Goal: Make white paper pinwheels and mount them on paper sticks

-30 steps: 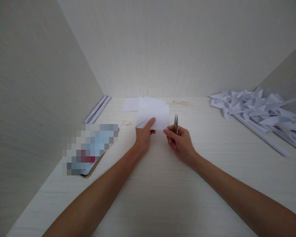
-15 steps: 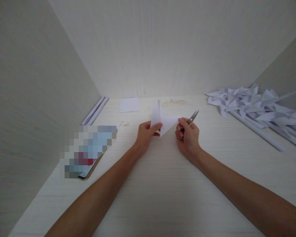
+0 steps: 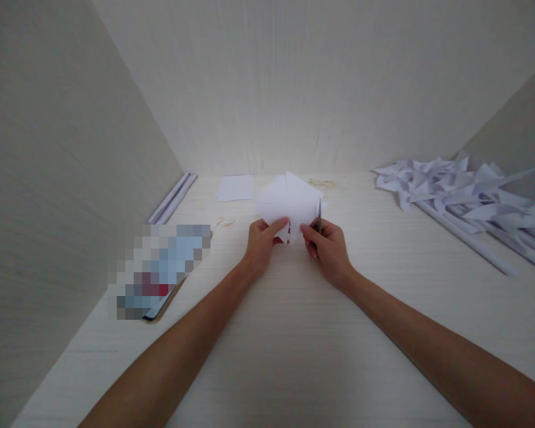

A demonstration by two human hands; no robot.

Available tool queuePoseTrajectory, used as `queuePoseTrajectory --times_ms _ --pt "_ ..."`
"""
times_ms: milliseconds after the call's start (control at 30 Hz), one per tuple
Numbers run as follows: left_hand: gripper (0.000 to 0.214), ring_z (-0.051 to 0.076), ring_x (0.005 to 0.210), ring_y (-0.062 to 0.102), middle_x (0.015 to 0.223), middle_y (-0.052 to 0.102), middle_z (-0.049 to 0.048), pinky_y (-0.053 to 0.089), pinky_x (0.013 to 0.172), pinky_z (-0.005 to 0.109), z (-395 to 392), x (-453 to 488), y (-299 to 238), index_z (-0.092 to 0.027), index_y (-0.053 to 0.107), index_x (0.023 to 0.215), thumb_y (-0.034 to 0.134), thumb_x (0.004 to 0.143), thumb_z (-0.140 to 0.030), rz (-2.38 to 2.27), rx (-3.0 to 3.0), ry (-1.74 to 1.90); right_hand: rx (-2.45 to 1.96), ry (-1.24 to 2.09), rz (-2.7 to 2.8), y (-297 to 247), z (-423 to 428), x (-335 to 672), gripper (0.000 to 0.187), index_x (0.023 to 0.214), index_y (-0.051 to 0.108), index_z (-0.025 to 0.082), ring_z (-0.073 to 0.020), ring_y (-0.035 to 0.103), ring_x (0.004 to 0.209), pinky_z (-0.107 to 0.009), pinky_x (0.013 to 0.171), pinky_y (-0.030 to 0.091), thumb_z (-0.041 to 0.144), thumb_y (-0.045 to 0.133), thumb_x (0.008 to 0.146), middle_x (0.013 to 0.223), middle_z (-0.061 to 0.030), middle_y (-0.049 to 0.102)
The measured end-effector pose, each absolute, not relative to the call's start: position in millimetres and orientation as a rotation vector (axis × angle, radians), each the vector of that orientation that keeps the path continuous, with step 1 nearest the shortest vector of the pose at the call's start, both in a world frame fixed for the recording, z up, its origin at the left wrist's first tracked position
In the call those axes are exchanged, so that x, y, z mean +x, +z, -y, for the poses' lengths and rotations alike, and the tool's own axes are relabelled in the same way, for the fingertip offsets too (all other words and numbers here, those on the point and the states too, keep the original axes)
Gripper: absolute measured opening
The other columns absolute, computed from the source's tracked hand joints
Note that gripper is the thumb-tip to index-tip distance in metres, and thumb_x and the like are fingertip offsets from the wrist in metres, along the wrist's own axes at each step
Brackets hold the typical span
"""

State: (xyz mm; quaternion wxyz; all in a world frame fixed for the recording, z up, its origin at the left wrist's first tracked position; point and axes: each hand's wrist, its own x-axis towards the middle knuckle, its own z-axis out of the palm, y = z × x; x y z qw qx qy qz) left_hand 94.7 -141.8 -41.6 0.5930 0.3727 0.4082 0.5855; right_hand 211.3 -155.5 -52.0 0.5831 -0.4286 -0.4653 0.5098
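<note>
A white paper sheet (image 3: 286, 199) with cut slits is held up in front of me, spread fairly flat. My left hand (image 3: 262, 244) pinches its lower left part between thumb and fingers. Small metal scissors (image 3: 319, 214) are tucked in my right hand (image 3: 332, 248), blades pointing up and away from me. That hand's thumb and forefinger meet at the sheet's lower right edge; whether they pinch the paper is hard to tell. Part of the scissors is hidden by the fingers.
White paper pinwheels (image 3: 441, 181) lie piled at the right over rolled paper tubes (image 3: 470, 239). A square paper sheet (image 3: 235, 188) and more paper rolls (image 3: 173, 199) lie at the back left. A blurred-out phone (image 3: 160, 312) rests at the left. Rubber bands (image 3: 321, 183) lie near the back wall.
The paper has gone from folded and tilted to spread out wider. My right hand has shifted left toward my left hand, and the scissors have turned more upright.
</note>
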Motion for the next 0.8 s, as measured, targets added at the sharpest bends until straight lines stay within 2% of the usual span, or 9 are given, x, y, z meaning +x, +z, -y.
queuePoseTrajectory --times_ms 167,267,367,600,800 --pt "0.019 0.010 0.049 0.052 0.055 0.061 0.0009 0.041 0.048 0.023 141 95 -47 -0.012 0.062 0.056 0.073 0.049 -0.027 -1.048 1.028 1.369 -1.012 1.141 1.163 -53 155 212 0.026 0.054 0.042 0.018 -0.0035 0.030 0.032 -0.019 0.032 0.019 0.031 0.059 0.069 0.039 0.0086 0.039" --pt "0.023 0.013 0.060 0.058 0.067 0.066 0.0031 0.045 0.055 0.025 140 95 -49 -0.013 0.065 0.064 0.074 0.049 -0.027 -1.027 0.990 1.428 -1.063 1.112 1.238 -50 156 211 0.022 0.057 0.046 0.018 -0.0038 0.028 0.033 -0.020 0.034 0.019 0.031 0.061 0.068 0.039 0.0094 0.037" --pt "0.023 0.016 0.067 0.060 0.069 0.067 0.0041 0.047 0.060 0.027 141 95 -46 -0.013 0.064 0.063 0.074 0.047 -0.027 -0.991 0.907 1.457 -1.124 1.097 1.392 -45 158 210 0.021 0.055 0.049 0.017 -0.0040 0.030 0.036 -0.020 0.037 0.021 0.029 0.061 0.066 0.041 0.0085 0.037" --pt "0.022 0.011 0.059 0.057 0.065 0.064 0.0009 0.046 0.054 0.022 140 96 -38 -0.013 0.062 0.062 0.074 0.044 -0.020 -0.938 0.650 1.549 -1.150 1.059 1.500 -43 160 210 0.014 0.065 0.058 0.015 -0.0057 0.034 0.042 -0.021 0.040 0.026 0.028 0.057 0.069 0.047 0.0057 0.043" --pt "0.023 0.009 0.056 0.055 0.064 0.063 -0.0011 0.044 0.050 0.020 142 97 -36 -0.014 0.061 0.061 0.075 0.044 -0.019 -0.897 0.623 1.527 -1.128 1.064 1.415 -47 157 210 0.014 0.066 0.058 0.015 -0.0052 0.034 0.042 -0.021 0.040 0.025 0.029 0.059 0.066 0.050 0.0055 0.044"
